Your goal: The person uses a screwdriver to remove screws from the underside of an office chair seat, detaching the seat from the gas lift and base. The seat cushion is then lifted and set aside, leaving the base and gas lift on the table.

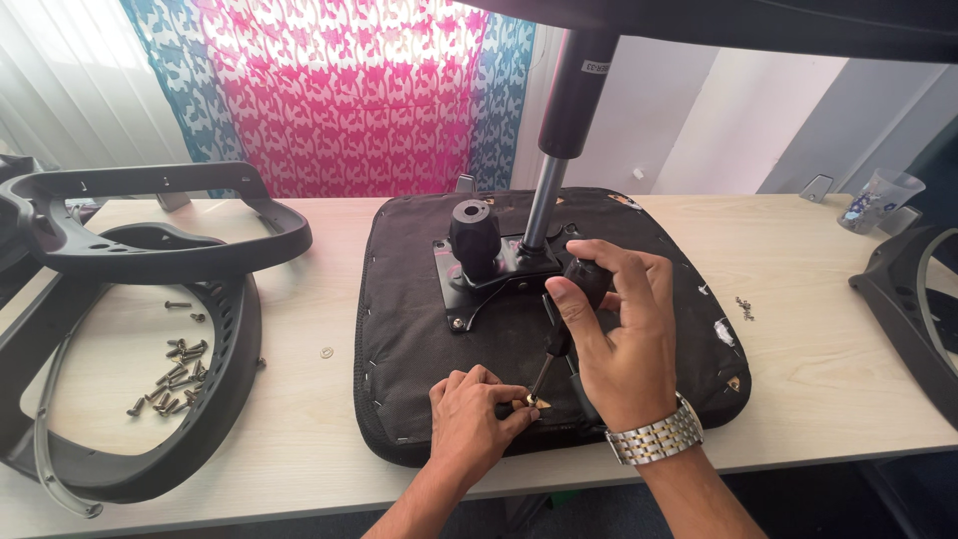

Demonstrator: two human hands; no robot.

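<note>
An upturned black chair seat (419,319) lies on the wooden table (798,299), with a black metal mechanism plate (464,289), a knob (472,235) and a gas cylinder (544,200) rising from it. My right hand (614,329) grips the black handle of a screwdriver (555,344), its tip pointing down at the seat's near edge. My left hand (474,414) pinches a small screw (536,402) at that tip, steadying it against the seat.
A black plastic chair back frame and armrest parts (150,250) lie at the left, around a pile of loose screws (175,374). A washer (326,351) sits near the seat. More screws (743,307), a glass (878,200) and another black part (908,309) are at the right.
</note>
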